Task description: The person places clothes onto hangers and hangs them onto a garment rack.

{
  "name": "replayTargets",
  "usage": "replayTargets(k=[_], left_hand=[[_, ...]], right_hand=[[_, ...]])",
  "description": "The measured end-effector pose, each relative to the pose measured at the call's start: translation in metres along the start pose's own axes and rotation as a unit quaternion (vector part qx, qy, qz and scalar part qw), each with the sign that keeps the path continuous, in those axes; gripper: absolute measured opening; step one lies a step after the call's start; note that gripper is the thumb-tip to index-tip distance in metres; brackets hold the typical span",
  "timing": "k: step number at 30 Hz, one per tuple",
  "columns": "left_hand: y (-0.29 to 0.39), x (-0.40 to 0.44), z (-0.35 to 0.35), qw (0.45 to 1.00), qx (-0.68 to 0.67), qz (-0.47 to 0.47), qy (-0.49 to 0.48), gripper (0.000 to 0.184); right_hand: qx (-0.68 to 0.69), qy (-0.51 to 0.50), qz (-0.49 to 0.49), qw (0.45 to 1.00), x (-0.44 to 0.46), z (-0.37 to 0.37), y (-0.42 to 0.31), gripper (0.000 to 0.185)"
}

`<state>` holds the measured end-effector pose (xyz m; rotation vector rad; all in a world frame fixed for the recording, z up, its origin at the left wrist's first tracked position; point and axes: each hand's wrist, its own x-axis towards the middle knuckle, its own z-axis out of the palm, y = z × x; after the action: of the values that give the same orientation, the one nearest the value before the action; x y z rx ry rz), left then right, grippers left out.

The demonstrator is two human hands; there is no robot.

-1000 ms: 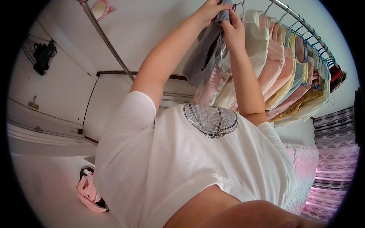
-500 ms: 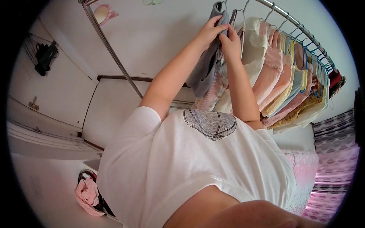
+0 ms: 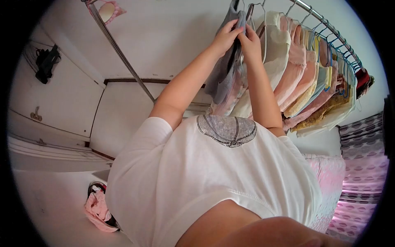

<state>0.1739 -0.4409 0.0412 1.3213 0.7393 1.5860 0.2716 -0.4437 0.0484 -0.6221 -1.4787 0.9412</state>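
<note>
The garment (image 3: 224, 68) between the left hand (image 3: 225, 39) and the right hand (image 3: 251, 44) is grey, darkest in its folds. Right of the right hand, a cream top (image 3: 276, 53), a soft pink top (image 3: 298, 57) and a mustard-brown piece (image 3: 329, 112) hang below a silver rail (image 3: 319, 17). Below both hands, the shirt (image 3: 214, 177) is white, its grey cap motif (image 3: 226, 129) lined in black. Below and far right of the right hand, the curtain (image 3: 362, 171) mixes grey and pinkish lilac with lens-shaped motifs; the bedding (image 3: 325, 177) is mottled pink and white. Left of the left hand, the bag (image 3: 47, 64) is black.
</note>
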Motion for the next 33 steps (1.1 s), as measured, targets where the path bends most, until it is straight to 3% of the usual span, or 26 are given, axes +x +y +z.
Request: replayTargets(k=[9, 15, 18, 19, 21, 24, 27, 30, 31, 33], left_hand=[[-0.004, -0.037, -0.002, 0.999, 0.029, 0.028, -0.018, 0.044], [-0.046, -0.072, -0.016, 0.996, 0.055, 0.073, -0.016, 0.045], [-0.076, -0.101, -0.019, 0.984, 0.136, 0.117, -0.016, 0.046], [-0.088, -0.115, -0.019, 0.976, 0.177, 0.122, -0.006, 0.047], [-0.118, -0.136, -0.02, 0.972, 0.198, 0.123, -0.014, 0.051], [-0.165, -0.188, -0.019, 0.933, 0.343, 0.104, -0.012, 0.051], [-0.166, -0.231, -0.007, 0.881, 0.461, 0.087, -0.053, 0.051], [-0.178, -0.271, 0.002, 0.81, 0.562, 0.046, -0.161, 0.055], [-0.187, -0.284, 0.006, 0.784, 0.586, 0.035, -0.203, 0.064], [-0.197, -0.309, 0.016, 0.758, 0.593, 0.03, -0.27, 0.07]], right_hand=[[0.109, 0.011, 0.047, 0.993, -0.024, 0.006, -0.015, 0.053], [0.058, 0.033, -0.023, 0.997, -0.073, 0.02, 0.003, 0.051], [-0.032, 0.033, -0.026, 0.999, -0.109, 0.015, 0.038, 0.049], [-0.145, 0.038, -0.051, 0.987, -0.124, 0.014, 0.042, 0.049], [-0.227, 0.033, -0.094, 0.969, -0.154, 0.009, 0.063, 0.051], [-0.305, 0.017, -0.099, 0.947, -0.199, -0.004, 0.09, 0.058], [-0.398, 0.018, -0.054, 0.916, -0.255, -0.026, 0.116, 0.066], [-0.516, -0.003, 0.036, 0.856, -0.312, -0.054, 0.114, 0.071], [-0.537, -0.004, 0.08, 0.839, -0.332, -0.065, 0.112, 0.074], [-0.547, 0.016, 0.119, 0.829, -0.37, -0.092, 0.104, 0.075]])
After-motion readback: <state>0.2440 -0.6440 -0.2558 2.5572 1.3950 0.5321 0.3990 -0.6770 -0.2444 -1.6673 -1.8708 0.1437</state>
